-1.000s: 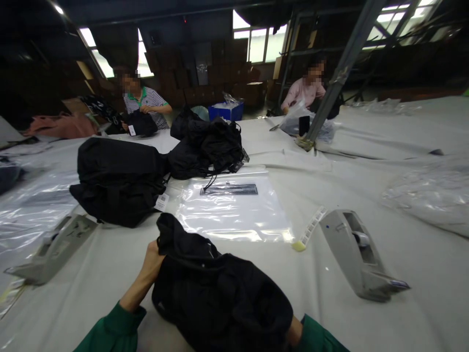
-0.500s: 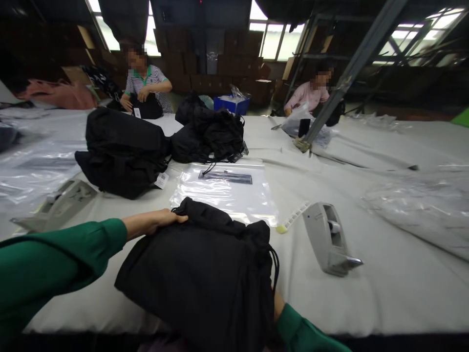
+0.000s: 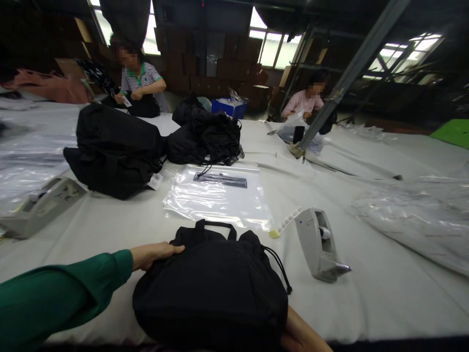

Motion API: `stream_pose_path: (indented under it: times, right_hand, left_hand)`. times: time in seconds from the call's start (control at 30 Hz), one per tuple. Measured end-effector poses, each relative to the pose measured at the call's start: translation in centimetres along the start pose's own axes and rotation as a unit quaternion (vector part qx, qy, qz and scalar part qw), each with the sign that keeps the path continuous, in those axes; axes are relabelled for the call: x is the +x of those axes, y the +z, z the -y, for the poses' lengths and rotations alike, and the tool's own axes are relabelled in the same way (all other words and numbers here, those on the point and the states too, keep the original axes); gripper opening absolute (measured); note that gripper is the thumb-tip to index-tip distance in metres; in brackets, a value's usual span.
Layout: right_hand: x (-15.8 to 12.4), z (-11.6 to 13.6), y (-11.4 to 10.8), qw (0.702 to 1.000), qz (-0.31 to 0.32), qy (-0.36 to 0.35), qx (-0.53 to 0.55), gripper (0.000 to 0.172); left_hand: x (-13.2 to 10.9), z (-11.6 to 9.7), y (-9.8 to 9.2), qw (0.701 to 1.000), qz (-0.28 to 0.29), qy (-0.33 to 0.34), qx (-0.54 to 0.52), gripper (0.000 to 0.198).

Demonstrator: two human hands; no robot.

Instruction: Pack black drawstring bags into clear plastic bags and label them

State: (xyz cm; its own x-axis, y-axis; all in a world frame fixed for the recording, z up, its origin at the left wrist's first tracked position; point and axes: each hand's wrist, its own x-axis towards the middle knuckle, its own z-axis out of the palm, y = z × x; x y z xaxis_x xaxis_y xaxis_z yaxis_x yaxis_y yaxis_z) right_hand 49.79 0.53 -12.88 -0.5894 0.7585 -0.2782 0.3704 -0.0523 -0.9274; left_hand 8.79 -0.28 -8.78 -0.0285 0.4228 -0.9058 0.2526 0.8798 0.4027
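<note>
A black drawstring bag [image 3: 216, 283] with a short top handle is at the near edge of the white table [image 3: 388, 298]. My left hand [image 3: 157, 253] grips its upper left side, thumb on top and fingers behind the fabric. At the bag's lower right is my right hand [image 3: 293, 330], its fingers hidden behind or under the bag. Just beyond lie flat clear plastic bags [image 3: 220, 198] with a dark printed panel. A strip of labels [image 3: 289, 221] lies beside a grey tape dispenser [image 3: 318, 244] to the right.
Black bags [image 3: 117, 151] are piled at the left, with more [image 3: 205, 132] behind. Another dispenser [image 3: 44, 205] stands far left. Clear plastic [image 3: 421, 220] lies right. A metal post [image 3: 344, 88] rises from the table. Two people [image 3: 142, 83] [image 3: 304, 102] work across it, near a blue bin [image 3: 229, 108].
The held bag has turned and lowered, so its top handle now shows and its bottom edge faces me. Both hands moved with it. The view has shifted slightly.
</note>
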Motion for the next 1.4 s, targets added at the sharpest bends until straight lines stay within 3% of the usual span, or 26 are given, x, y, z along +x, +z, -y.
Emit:
stream_pose_path:
  times: [0.07, 0.1, 0.17, 0.23, 0.3, 0.37, 0.47, 0.53, 0.6, 0.67, 0.8, 0.9, 1.0, 1.13, 1.23, 1.4]
  right_hand:
    - [-1.3, 0.9, -2.5, 0.993, -0.04, 0.108, 0.005, 0.052]
    - [-1.6, 1.7, -4.0, 0.986, -0.088, 0.138, -0.024, 0.049]
    - [-1.0, 4.1, -6.7, 0.961, -0.216, 0.111, -0.13, 0.039]
    - [1.6, 6.9, -8.2, 0.942, -0.282, 0.053, -0.174, 0.038]
    - [5.7, 9.4, -7.8, 0.955, -0.238, -0.001, -0.175, 0.039]
    - [10.4, 10.9, -6.1, 0.96, -0.172, -0.025, -0.218, 0.035]
    - [16.3, 11.0, -3.0, 0.96, -0.123, -0.032, -0.251, 0.033]
    - [18.4, 10.3, -1.7, 0.962, -0.1, -0.03, -0.254, 0.043]
    - [19.2, 9.8, -1.4, 0.966, -0.075, -0.029, -0.247, 0.06]
    - [19.0, 9.7, -1.8, 0.972, -0.052, -0.032, -0.229, 0.069]
    - [17.3, 10.1, -3.4, 0.984, 0.012, -0.043, -0.174, 0.049]
    - [15.7, 9.8, -3.8, 0.99, 0.056, -0.05, -0.121, 0.044]
    - [15.1, 9.1, -3.3, 0.984, 0.023, -0.059, -0.167, 0.033]
    - [15.2, 8.5, -1.9, 0.967, -0.027, -0.052, -0.249, 0.013]
    - [15.1, 8.1, -1.3, 0.961, -0.004, -0.034, -0.275, 0.009]
    - [14.1, 7.0, -0.7, 0.964, 0.041, -0.012, -0.264, 0.012]
  left_hand:
    - [-0.8, -0.8, -2.0, 0.985, -0.1, 0.09, 0.112, 0.062]
    - [-1.1, -1.5, -2.9, 0.961, -0.161, 0.145, 0.172, 0.063]
    - [-1.2, -3.6, -4.1, 0.907, -0.247, 0.237, 0.245, 0.063]
    - [-0.5, -6.2, -3.9, 0.897, -0.25, 0.272, 0.242, 0.061]
    - [0.9, -8.6, -2.3, 0.902, -0.226, 0.282, 0.238, 0.058]
    - [2.4, -10.5, -0.3, 0.908, -0.201, 0.288, 0.228, 0.048]
    - [3.6, -12.2, 2.0, 0.911, -0.163, 0.323, 0.199, 0.028]
    - [3.3, -12.6, 2.5, 0.903, -0.129, 0.371, 0.172, 0.036]
    - [2.2, -12.7, 2.2, 0.888, -0.086, 0.423, 0.156, 0.049]
    - [0.6, -12.5, 1.6, 0.872, -0.041, 0.461, 0.159, 0.049]
    - [-2.2, -11.5, 0.7, 0.854, 0.005, 0.483, 0.196, 0.038]
    - [-2.5, -10.4, 0.9, 0.821, -0.005, 0.504, 0.268, 0.033]
    - [-0.8, -9.7, 1.9, 0.794, -0.042, 0.511, 0.326, 0.024]
    - [3.0, -9.0, 4.0, 0.793, -0.077, 0.478, 0.369, 0.014]
    - [5.0, -8.1, 5.4, 0.793, -0.071, 0.462, 0.391, 0.013]
    - [7.4, -6.1, 6.0, 0.808, -0.056, 0.447, 0.38, 0.035]
